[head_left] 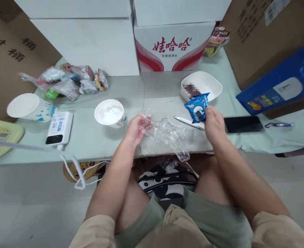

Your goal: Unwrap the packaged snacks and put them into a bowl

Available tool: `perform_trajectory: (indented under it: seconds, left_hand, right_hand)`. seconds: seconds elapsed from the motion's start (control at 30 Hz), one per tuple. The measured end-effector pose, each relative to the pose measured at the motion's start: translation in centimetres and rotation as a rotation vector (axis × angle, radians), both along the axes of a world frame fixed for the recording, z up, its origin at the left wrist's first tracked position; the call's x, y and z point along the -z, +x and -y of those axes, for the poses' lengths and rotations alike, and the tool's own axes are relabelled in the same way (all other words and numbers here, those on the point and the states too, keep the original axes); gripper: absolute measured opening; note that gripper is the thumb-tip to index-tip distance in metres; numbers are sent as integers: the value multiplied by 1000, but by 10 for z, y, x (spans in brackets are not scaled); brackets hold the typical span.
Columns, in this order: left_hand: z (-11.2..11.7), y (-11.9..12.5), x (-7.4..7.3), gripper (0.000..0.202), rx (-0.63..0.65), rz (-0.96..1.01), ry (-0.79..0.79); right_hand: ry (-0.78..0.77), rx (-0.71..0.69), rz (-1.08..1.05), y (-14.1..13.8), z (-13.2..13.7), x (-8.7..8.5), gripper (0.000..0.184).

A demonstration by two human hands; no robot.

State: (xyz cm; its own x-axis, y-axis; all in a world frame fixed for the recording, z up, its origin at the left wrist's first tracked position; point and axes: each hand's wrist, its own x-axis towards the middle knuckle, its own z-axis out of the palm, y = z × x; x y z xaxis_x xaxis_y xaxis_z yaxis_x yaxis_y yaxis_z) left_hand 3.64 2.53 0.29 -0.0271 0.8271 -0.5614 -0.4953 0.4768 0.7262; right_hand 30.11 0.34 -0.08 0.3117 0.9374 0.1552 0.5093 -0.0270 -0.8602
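My right hand (215, 125) is closed on a small blue snack packet (197, 107), raised just in front of the white bowl (212, 83). Dark pieces lie in that bowl's left side, blurred out. Crumpled clear plastic wrap (171, 132) is gripped at its left end by my left hand (136, 129). The wrap trails over the table's front edge. Under my right hand lies a white pen-like tool (186, 121), partly hidden. A paper cup (110, 113) with something whitish inside stands left of my left hand.
At the left are a tipped paper cup (31, 107), a white power bank (60, 128) with a cable, and wrapped snacks (66, 80). A phone (243, 124) and a blue pen (280, 125) lie at the right. Cartons (175, 48) line the back.
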Motion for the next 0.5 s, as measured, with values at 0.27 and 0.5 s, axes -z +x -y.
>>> perform_trajectory:
  seconds: [0.27, 0.5]
  left_hand:
    - [-1, -3, 0, 4, 52, 17, 52]
    - [-2, -6, 4, 7, 60, 6, 66]
  right_hand:
    - [-131, 37, 699, 44, -90, -70, 18]
    - [-464, 47, 951, 52, -162, -52, 46]
